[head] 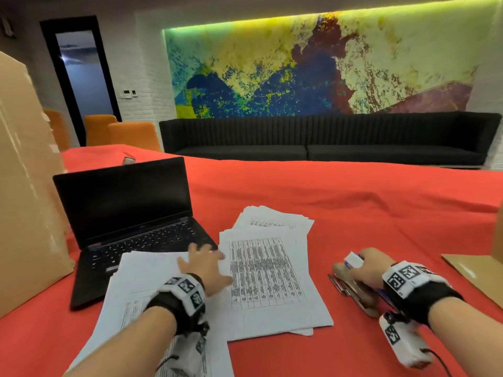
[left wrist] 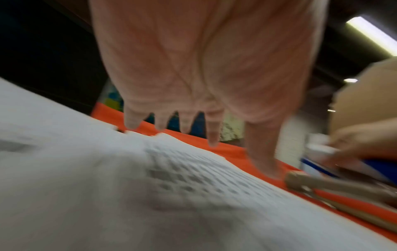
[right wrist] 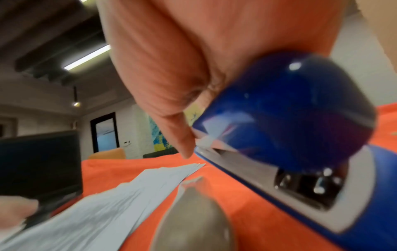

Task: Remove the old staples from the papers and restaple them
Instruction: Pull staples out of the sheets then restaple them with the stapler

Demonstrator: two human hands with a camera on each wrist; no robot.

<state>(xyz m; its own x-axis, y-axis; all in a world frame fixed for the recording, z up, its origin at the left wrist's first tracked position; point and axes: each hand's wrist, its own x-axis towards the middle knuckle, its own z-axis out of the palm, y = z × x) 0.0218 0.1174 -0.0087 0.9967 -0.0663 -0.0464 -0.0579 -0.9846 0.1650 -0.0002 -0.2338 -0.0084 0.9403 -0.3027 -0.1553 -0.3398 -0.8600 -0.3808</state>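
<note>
Several printed sheets lie on the red cloth: a table-printed stack (head: 268, 278) in the middle, a second stack (head: 136, 289) on the left, partly on the laptop, and a third (head: 272, 217) farther back. My left hand (head: 202, 261) hovers over the two near stacks with fingers straight and spread, holding nothing. The left wrist view shows the same hand (left wrist: 193, 118) just above the papers (left wrist: 107, 186). My right hand (head: 366, 266) grips a blue stapler (right wrist: 290, 118) to the right of the papers. A tan metal tool (head: 353, 291) lies on the cloth beneath that hand.
An open black laptop (head: 128, 213) with a dark screen sits at the left. A tall cardboard box (head: 24, 186) stands beside it. Flat cardboard (head: 473, 270) lies at the right edge. Red cloth (head: 353, 208) covers the table beyond the papers.
</note>
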